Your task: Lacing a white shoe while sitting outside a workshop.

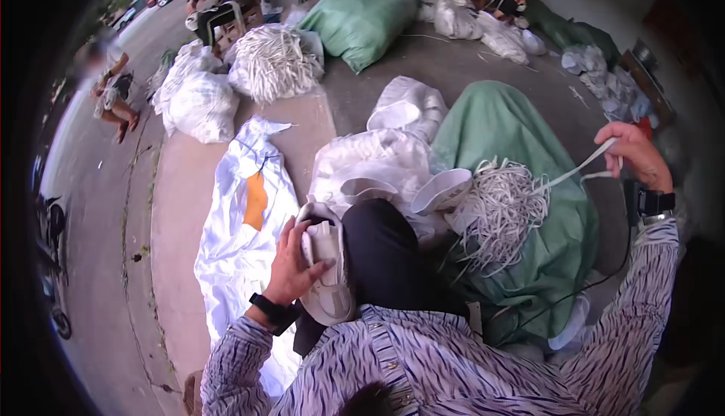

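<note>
A white sneaker (330,300) rests against my dark-trousered thigh. My left hand (291,269) grips its side, the thumb lying over the opening by the tongue. Out to the right, my raised right hand (638,151) pinches a white shoelace (575,173), which stretches back toward a tangled heap of laces (504,212). That heap lies on a green sack (555,257) beside my knee. Beyond my knee, two loose white shoe pieces (442,191) sit by a bulging white plastic bag (385,151).
A crumpled white sheet (245,257) with an orange patch lies to my left. Farther off are a bundle of white strips (276,64), white bags (200,102) and a large green sack (362,23). Two people sit at the back; another person (112,87) is on the road at left.
</note>
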`<state>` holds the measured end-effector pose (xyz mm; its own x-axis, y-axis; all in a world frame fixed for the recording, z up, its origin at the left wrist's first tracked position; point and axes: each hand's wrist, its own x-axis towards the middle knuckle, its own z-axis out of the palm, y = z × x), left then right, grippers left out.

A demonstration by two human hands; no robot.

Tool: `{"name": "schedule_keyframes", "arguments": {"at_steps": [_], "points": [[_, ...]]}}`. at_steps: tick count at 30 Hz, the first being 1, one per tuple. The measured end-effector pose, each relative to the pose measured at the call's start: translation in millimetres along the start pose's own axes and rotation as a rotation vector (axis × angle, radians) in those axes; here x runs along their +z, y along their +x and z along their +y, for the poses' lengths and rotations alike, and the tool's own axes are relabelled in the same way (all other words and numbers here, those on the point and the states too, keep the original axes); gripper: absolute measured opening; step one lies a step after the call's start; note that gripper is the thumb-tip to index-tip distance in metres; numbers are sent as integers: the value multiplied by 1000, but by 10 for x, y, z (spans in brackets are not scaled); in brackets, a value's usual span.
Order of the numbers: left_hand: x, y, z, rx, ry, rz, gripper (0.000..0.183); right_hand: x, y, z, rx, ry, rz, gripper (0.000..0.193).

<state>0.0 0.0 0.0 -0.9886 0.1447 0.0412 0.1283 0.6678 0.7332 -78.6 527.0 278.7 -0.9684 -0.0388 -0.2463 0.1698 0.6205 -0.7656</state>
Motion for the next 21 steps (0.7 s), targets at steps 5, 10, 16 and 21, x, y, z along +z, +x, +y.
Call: {"name": "schedule_keyframes", "arguments": {"at_steps": [5,10,16,21], "points": [[68,9,-69,13,-51,5,79,1037,106,-239,10,94,-437,38],[125,106,-110,-8,-88,-78,74,2536,619,-38,-160,21,-655,19],[140,143,-210,-157,-339,-9,55,3827,1097,-28,-669,-119,-526,15],[192,168,-201,-253,-215,179,39,3996,1120,-106,-945,-557,-425,13]]}}
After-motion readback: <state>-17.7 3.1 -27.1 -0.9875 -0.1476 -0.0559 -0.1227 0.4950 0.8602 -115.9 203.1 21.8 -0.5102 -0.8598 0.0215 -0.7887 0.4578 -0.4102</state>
